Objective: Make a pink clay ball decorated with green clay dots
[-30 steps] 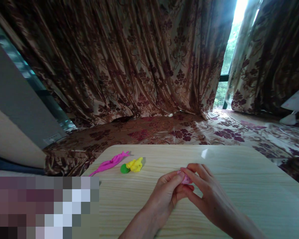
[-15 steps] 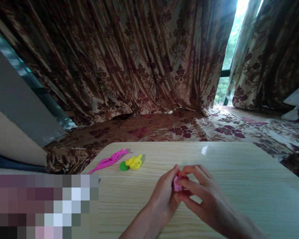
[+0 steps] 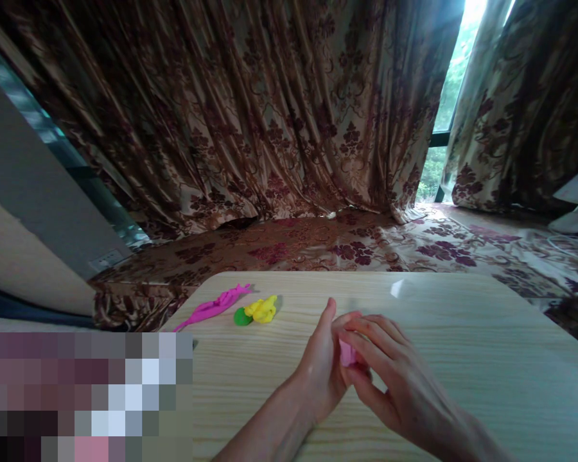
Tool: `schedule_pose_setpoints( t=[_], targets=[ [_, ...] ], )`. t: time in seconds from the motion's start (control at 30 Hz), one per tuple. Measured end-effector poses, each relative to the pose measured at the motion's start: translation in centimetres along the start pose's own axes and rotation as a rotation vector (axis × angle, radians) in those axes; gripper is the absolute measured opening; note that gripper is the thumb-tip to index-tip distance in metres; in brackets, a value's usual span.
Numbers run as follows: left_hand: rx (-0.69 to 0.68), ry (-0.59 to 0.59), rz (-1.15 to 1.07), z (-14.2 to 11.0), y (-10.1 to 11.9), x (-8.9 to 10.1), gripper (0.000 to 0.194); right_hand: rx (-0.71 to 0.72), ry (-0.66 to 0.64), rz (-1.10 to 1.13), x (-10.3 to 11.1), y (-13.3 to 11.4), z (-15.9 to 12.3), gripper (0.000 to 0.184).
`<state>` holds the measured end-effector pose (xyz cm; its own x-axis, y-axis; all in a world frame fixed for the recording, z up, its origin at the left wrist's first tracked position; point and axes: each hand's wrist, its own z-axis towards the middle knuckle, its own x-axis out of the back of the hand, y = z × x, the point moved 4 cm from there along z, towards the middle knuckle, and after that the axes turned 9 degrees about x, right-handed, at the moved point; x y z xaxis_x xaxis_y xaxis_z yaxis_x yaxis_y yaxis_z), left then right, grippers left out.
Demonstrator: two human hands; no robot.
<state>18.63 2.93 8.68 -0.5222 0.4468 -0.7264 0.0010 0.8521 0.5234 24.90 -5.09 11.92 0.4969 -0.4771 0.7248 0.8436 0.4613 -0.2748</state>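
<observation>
Both hands meet over the middle of a light wooden table (image 3: 462,359). My left hand (image 3: 320,372) and my right hand (image 3: 390,378) pinch a small soft pink lump (image 3: 347,353) between their fingertips; most of the lump is hidden by the fingers. Farther left on the table lie a long magenta strip (image 3: 212,308), a crumpled yellow piece (image 3: 262,309) and a small green blob (image 3: 242,317) touching the yellow one.
Patterned brown curtains (image 3: 250,128) hang behind the table, with matching patterned cloth (image 3: 366,244) spread below them. A window gap (image 3: 447,96) shows at the right. A white lamp (image 3: 575,205) stands at the far right. A pixelated patch covers the lower left.
The pink lump has turned and sunk deeper between my fingers. My left thumb has lifted to point up, and both hands have edged slightly left. The pieces on the table have not moved.
</observation>
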Motion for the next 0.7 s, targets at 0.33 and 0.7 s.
schedule_pose_setpoints(
  t=[0.33,0.7],
  targets=[
    [0.154,-0.138,0.056,0.7,-2.1,0.3,0.054,-0.262,0.338,0.218,1.8,2.8,-1.4,0.015],
    [0.119,-0.073,0.049,0.9,-2.7,0.8,0.055,-0.302,0.123,0.282,-0.8,1.4,-1.6,0.036]
  ],
)
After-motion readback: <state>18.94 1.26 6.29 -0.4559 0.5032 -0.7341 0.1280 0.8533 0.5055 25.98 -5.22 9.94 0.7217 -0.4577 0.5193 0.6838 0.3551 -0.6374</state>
